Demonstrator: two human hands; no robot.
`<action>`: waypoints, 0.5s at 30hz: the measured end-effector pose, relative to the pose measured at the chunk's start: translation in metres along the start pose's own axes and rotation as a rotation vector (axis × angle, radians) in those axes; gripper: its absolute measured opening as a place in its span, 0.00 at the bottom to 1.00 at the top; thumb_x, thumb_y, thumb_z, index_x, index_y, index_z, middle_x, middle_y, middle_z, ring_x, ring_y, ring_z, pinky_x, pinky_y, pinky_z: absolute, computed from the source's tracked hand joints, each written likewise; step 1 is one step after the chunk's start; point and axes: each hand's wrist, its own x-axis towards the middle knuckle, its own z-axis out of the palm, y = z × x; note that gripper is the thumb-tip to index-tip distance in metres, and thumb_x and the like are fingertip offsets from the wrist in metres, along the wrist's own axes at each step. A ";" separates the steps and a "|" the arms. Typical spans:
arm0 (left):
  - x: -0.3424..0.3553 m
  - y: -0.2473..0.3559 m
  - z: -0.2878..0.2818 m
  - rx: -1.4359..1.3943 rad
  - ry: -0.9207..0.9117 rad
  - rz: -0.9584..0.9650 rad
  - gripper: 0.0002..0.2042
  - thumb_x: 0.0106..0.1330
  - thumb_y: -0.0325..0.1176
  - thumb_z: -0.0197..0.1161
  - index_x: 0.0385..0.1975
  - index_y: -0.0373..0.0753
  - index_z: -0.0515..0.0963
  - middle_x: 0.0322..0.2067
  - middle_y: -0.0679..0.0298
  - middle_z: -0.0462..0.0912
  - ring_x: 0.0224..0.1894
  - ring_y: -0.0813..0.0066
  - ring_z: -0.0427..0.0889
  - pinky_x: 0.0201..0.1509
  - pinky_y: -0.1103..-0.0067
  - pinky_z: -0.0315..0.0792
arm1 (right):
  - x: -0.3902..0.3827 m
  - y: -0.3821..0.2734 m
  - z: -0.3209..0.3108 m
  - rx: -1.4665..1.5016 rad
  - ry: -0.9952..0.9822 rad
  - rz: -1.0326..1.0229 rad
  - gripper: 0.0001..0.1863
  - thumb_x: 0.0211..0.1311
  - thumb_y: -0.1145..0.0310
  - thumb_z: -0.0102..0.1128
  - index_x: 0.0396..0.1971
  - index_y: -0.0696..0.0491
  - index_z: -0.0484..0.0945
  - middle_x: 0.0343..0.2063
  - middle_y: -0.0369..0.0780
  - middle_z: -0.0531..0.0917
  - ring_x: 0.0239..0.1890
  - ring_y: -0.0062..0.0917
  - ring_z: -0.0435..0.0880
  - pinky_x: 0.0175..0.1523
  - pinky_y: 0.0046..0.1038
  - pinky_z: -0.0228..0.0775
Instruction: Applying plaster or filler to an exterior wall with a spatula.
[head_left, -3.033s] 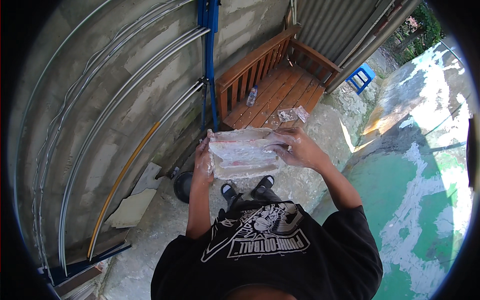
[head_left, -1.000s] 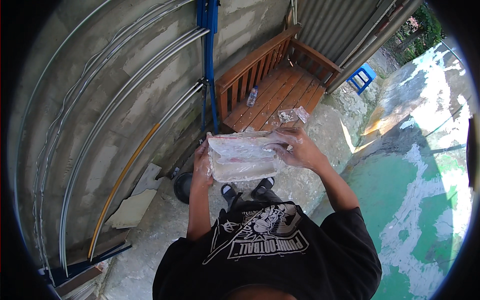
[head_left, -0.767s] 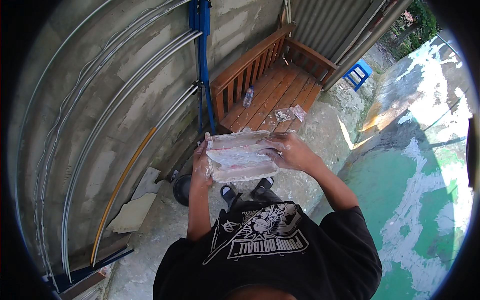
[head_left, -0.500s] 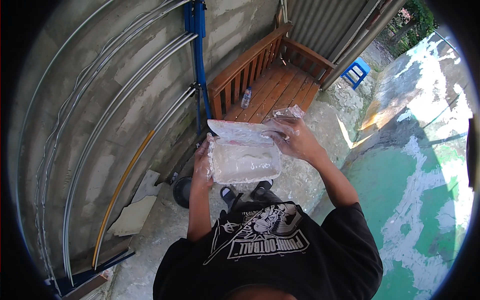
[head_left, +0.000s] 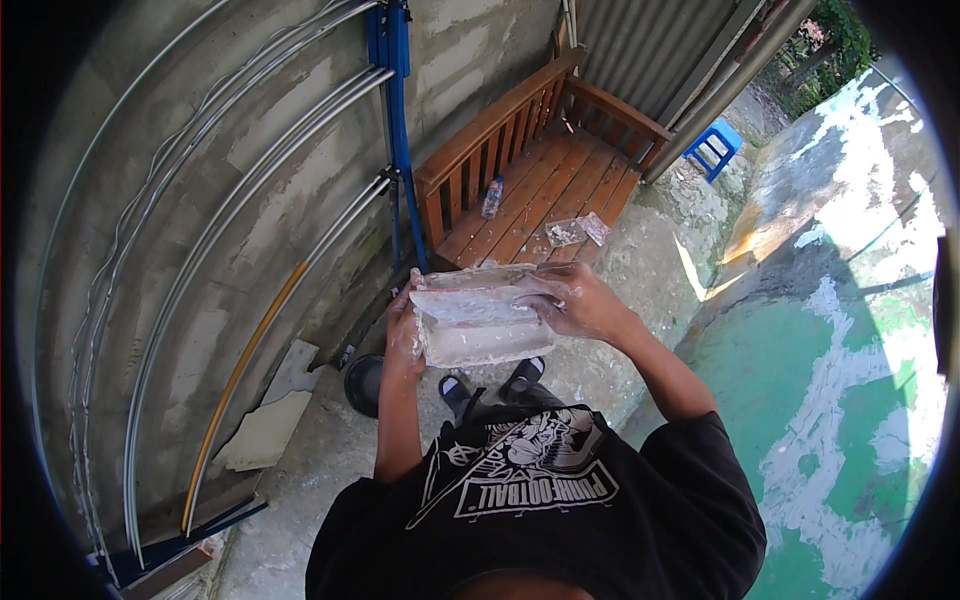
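Tray hung in mid-air, both hands smeared white!

Out in front of the black shirt it was, a shallow, rectangular, pale-crusted piece, and the left hand had it firmly by its left end, fingers closed at the rim. Over on the other side, the right hand pinched the right end of a flat panel, and that panel, streaked white with a hint of red along its edge, ran lengthwise across the tray! Whether the right fingers also pressed on the tray's rim, there was no telling from this angle. Below, two feet stood on rough concrete, a dark round tub just to their left. Up ahead came the brown wooden bench: a clear bottle on the seat near the slats, and clear plastic packaging by the near right edge, flecked with white. Further off to the right, a blue stool stood near the bench's far end. And down the left flank, an orange-yellow pipe curved along the block wall, with a blue post rising beyond it!
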 end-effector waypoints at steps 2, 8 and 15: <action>0.003 0.002 0.003 -0.005 0.020 -0.033 0.18 0.69 0.45 0.54 0.46 0.34 0.74 0.40 0.59 0.81 0.40 0.69 0.82 0.45 0.73 0.78 | 0.001 -0.001 -0.011 0.017 -0.005 0.036 0.14 0.50 0.71 0.62 0.39 0.57 0.79 0.31 0.47 0.82 0.34 0.42 0.82 0.38 0.38 0.75; 0.007 -0.001 0.005 -0.001 0.043 -0.069 0.19 0.69 0.45 0.54 0.46 0.35 0.75 0.40 0.59 0.81 0.41 0.70 0.82 0.45 0.73 0.78 | -0.004 -0.004 -0.011 -0.033 -0.090 0.036 0.14 0.50 0.71 0.63 0.39 0.56 0.79 0.33 0.47 0.83 0.34 0.43 0.82 0.38 0.38 0.75; -0.002 0.000 0.009 0.079 0.022 -0.019 0.18 0.69 0.45 0.54 0.47 0.34 0.74 0.41 0.59 0.81 0.39 0.71 0.82 0.42 0.75 0.78 | 0.009 0.006 -0.014 0.011 -0.004 0.057 0.15 0.51 0.70 0.62 0.40 0.57 0.79 0.33 0.47 0.83 0.35 0.42 0.82 0.40 0.38 0.75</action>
